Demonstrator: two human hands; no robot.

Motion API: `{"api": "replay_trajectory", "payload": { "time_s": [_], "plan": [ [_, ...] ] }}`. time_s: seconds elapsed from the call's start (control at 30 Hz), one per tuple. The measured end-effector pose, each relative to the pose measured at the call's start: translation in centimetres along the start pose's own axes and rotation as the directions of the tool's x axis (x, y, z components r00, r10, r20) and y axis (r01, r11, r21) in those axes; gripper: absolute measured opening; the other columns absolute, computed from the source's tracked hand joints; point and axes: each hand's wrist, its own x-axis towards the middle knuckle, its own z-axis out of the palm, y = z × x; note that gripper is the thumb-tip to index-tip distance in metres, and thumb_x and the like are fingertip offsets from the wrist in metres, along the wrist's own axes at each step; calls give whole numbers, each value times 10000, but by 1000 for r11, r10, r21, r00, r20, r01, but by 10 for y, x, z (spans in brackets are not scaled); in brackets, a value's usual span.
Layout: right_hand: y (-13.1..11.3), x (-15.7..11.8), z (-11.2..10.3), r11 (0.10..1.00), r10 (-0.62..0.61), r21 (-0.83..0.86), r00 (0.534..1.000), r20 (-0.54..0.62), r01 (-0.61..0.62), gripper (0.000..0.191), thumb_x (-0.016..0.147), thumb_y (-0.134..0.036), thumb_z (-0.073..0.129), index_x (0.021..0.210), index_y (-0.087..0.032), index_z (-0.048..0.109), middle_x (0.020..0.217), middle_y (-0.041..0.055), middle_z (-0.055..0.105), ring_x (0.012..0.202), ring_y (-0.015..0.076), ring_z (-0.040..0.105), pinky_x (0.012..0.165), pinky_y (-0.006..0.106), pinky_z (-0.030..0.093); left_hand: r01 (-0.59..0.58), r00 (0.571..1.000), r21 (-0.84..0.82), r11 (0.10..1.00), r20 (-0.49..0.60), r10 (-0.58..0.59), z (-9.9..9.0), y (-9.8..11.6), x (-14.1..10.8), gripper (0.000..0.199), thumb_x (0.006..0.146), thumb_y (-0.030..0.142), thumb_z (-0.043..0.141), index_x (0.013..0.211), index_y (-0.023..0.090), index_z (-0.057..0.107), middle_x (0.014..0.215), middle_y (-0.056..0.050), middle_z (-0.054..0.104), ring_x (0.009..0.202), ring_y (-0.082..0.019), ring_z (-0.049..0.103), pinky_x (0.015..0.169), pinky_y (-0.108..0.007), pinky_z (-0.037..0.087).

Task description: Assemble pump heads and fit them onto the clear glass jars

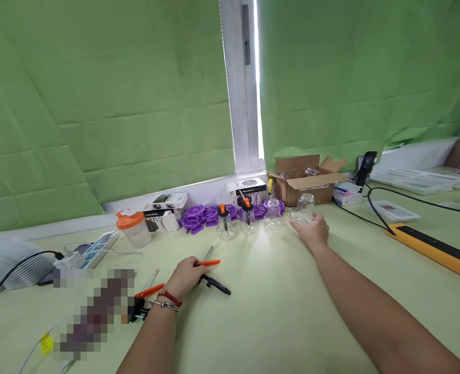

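My left hand (pixel 185 279) is closed round a black-and-orange dispenser top (pixel 214 283) with a thin metal rod, low over the table. At the far side, my right hand (pixel 314 232) grips a clear glass jar (pixel 305 206), which is tilted; the fingers behind it are partly hidden. To its left stands another glass jar (pixel 273 215) with no top. Beside that are two glass jars (pixel 227 230) fitted with black-and-orange tops (pixel 246 208). Another dispenser top (pixel 148 292) lies left of my left wrist, partly covered by a blurred patch.
Behind the jars are purple plastic parts (pixel 194 217), small printed boxes (pixel 165 210) and an open cardboard box (pixel 303 189). An orange-lidded cup (pixel 133 228) and a power strip (pixel 101 246) stand left. A yellow-and-black bar (pixel 436 249) and black cables lie right.
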Motion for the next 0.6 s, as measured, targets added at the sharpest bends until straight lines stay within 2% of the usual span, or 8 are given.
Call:
{"api": "replay_trajectory", "payload": {
  "time_s": [0.07,0.13,0.2,0.27,0.33,0.4,0.47,0.6],
  "plan": [
    [-2,-3,-11,996,-34,85,997,-75,41,812,561,-524,704,1202,-117,416,1159,191,553,1092,329,504,926,398,392,-6,998,-25,1000,60,8,1,-1,-1,277,626,443,644,604,179,562,557,-6,571,508,-151,508,494,-253,337],
    [-8,-7,-25,976,-109,174,984,-140,132,791,587,-516,695,1207,-128,393,1172,173,538,1089,304,506,928,384,390,-6,995,-61,998,98,12,2,0,-3,305,636,465,640,620,174,551,532,16,533,475,-128,475,472,-246,321],
    [-18,-16,-39,933,-190,277,969,-160,229,779,624,-509,674,1237,-153,351,1227,160,501,1106,279,499,928,370,391,41,991,-174,984,129,-18,2,2,-5,333,643,484,641,653,170,528,508,38,494,447,-111,451,455,-241,307],
    [-30,-31,-52,886,-231,387,967,-105,254,781,643,-496,667,1265,-178,318,1268,149,478,1120,266,495,923,361,397,120,985,-339,933,155,-71,0,6,-7,355,632,475,665,700,166,503,523,42,500,460,-114,485,457,-241,328],
    [-43,-50,-63,834,-322,483,946,32,267,800,639,-468,683,1282,-191,296,1240,138,512,1091,248,523,897,342,420,165,982,-456,875,163,-100,-2,11,-9,374,619,450,693,741,162,487,585,18,547,534,-140,557,486,-254,385],
    [-55,-70,-71,795,-442,532,879,177,292,811,603,-424,722,1275,-224,314,1216,108,544,1078,238,539,889,337,431,150,985,-511,846,146,-87,-5,17,-12,380,618,418,712,774,159,482,673,-8,584,636,-158,605,540,-271,441],
    [-63,-88,-77,799,-527,503,786,324,329,751,586,-391,734,1240,-269,384,1236,74,537,1094,247,529,879,356,440,127,990,-581,804,123,-67,-7,24,-14,366,631,377,723,801,155,487,725,-14,592,681,-152,616,590,-282,478],
    [-72,-109,-82,790,-586,526,641,495,316,709,560,-272,736,1214,-281,462,1273,69,506,1159,252,489,893,351,440,160,984,-783,601,81,-156,-10,32,-15,303,671,285,731,806,146,498,697,1,567,618,-121,603,603,-288,504]
  ]
}}
